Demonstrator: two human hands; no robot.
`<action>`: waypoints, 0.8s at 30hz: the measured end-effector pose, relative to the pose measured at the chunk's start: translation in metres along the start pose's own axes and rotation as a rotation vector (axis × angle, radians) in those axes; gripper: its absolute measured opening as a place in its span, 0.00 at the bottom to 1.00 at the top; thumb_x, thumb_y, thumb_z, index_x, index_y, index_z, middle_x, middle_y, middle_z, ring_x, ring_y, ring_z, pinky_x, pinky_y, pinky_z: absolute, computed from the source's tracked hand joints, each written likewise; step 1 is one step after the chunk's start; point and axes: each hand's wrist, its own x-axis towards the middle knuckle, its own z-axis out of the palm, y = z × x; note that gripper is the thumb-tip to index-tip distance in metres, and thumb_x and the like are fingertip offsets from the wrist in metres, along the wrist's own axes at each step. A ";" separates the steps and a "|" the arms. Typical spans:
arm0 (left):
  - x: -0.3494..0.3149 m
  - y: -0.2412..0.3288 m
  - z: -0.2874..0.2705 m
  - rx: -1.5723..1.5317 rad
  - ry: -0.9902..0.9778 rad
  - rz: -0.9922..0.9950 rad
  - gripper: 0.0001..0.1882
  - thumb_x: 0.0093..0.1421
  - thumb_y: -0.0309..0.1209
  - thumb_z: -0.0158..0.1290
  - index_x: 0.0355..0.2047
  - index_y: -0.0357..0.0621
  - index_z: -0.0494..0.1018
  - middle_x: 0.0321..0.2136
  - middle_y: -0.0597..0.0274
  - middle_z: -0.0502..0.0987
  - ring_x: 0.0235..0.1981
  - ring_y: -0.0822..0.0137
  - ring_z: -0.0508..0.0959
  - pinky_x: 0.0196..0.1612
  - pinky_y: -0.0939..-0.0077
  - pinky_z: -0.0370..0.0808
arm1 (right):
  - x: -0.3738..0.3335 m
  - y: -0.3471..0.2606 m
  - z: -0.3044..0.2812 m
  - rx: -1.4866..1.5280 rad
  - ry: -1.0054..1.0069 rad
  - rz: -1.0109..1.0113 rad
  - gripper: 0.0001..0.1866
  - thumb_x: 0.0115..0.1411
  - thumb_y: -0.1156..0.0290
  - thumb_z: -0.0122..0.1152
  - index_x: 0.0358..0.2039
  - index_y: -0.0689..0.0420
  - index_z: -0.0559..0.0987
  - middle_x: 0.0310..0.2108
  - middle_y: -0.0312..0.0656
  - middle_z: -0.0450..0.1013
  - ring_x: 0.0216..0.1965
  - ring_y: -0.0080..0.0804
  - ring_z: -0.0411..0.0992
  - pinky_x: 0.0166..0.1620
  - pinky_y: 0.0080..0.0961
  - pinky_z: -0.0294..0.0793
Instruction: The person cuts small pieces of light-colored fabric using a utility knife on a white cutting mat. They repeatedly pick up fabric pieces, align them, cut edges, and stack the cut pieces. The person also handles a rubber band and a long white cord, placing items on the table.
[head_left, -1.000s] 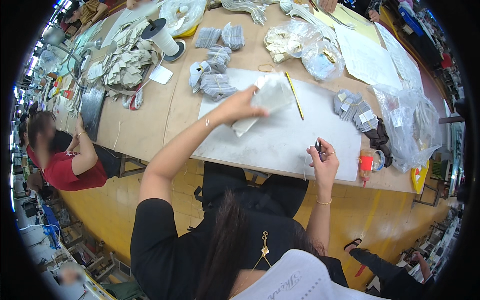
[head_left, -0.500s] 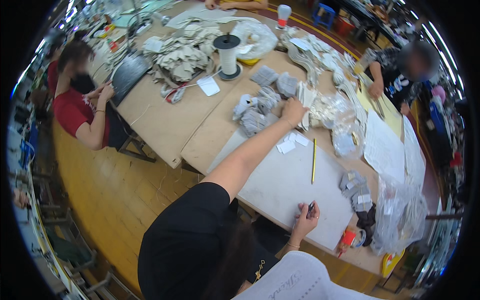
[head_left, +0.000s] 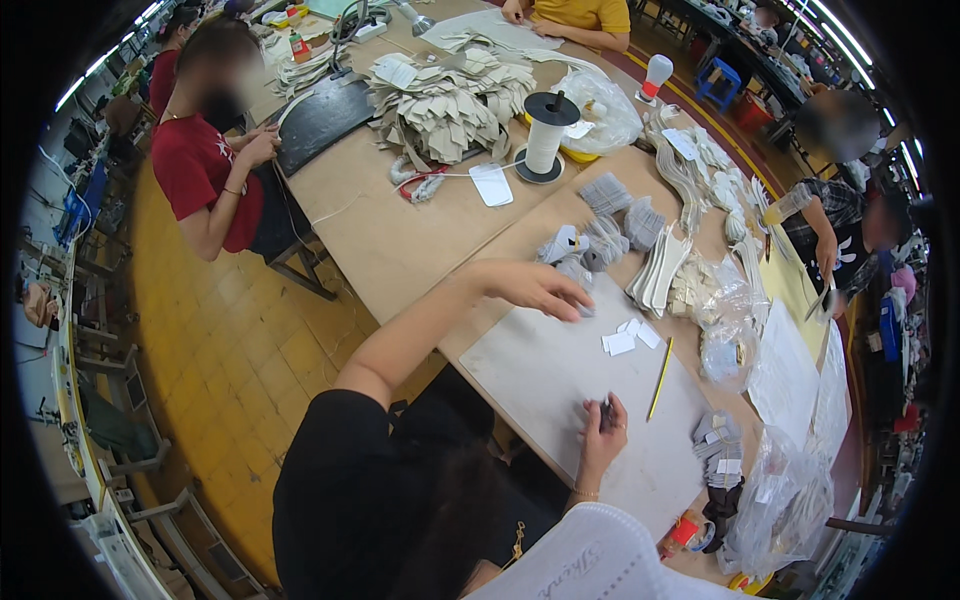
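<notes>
My left hand (head_left: 535,288) is stretched out over the far left edge of the white sheet (head_left: 545,370), fingers extended and nothing visible in them. Just beyond it lie several grey tied bundles (head_left: 605,240) of small pieces, and right of these a fanned stack of off-white strips (head_left: 660,272). My right hand (head_left: 603,440) is raised over the near part of the sheet, its fingers closed round a small dark object (head_left: 605,412) whose kind I cannot make out. Small white cards (head_left: 622,338) and a yellow pencil (head_left: 660,380) lie between the hands.
A cord spool (head_left: 545,135) stands beyond, near a heap of off-white pieces (head_left: 450,105). Clear plastic bags (head_left: 780,500), grey bundles (head_left: 718,445) and a tape roll (head_left: 715,530) line the right side. Co-workers sit left (head_left: 205,170), right (head_left: 825,235) and far (head_left: 590,35).
My left hand has drawn back from the off-white strips toward me and the left. My right hand still holds the small dark object. The whole view has shifted.
</notes>
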 end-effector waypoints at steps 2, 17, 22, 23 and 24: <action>-0.034 -0.007 -0.017 -0.047 0.156 -0.052 0.28 0.68 0.41 0.56 0.64 0.42 0.67 0.53 0.57 0.76 0.53 0.70 0.74 0.54 0.74 0.72 | 0.020 -0.009 0.030 -0.010 -0.108 -0.015 0.20 0.66 0.72 0.61 0.56 0.63 0.72 0.40 0.42 0.79 0.41 0.27 0.81 0.24 0.12 0.72; -0.165 -0.075 -0.175 -0.301 0.807 0.155 0.24 0.69 0.43 0.52 0.60 0.44 0.70 0.47 0.59 0.79 0.44 0.70 0.79 0.47 0.73 0.75 | 0.055 -0.002 0.131 -0.164 -0.160 -0.071 0.17 0.66 0.72 0.60 0.54 0.63 0.74 0.31 0.39 0.80 0.27 0.17 0.74 0.27 0.15 0.73; -0.192 -0.096 -0.283 -0.549 1.232 0.233 0.22 0.67 0.40 0.55 0.56 0.41 0.72 0.47 0.56 0.79 0.41 0.66 0.80 0.43 0.72 0.77 | 0.055 -0.002 0.133 -0.170 -0.152 -0.071 0.17 0.66 0.72 0.59 0.54 0.64 0.74 0.31 0.39 0.80 0.28 0.17 0.75 0.28 0.14 0.74; -0.194 -0.102 -0.301 -0.544 1.348 0.215 0.22 0.66 0.40 0.56 0.56 0.41 0.72 0.47 0.56 0.79 0.41 0.65 0.80 0.43 0.72 0.77 | 0.055 -0.001 0.133 -0.172 -0.139 -0.068 0.17 0.66 0.73 0.60 0.53 0.64 0.74 0.31 0.39 0.80 0.27 0.17 0.75 0.30 0.15 0.74; -0.194 -0.106 -0.317 -0.536 1.466 0.198 0.23 0.65 0.40 0.56 0.56 0.41 0.72 0.47 0.55 0.79 0.40 0.65 0.80 0.42 0.72 0.77 | 0.055 0.001 0.132 -0.165 -0.127 -0.053 0.16 0.65 0.74 0.61 0.52 0.64 0.75 0.30 0.39 0.81 0.27 0.18 0.75 0.32 0.16 0.75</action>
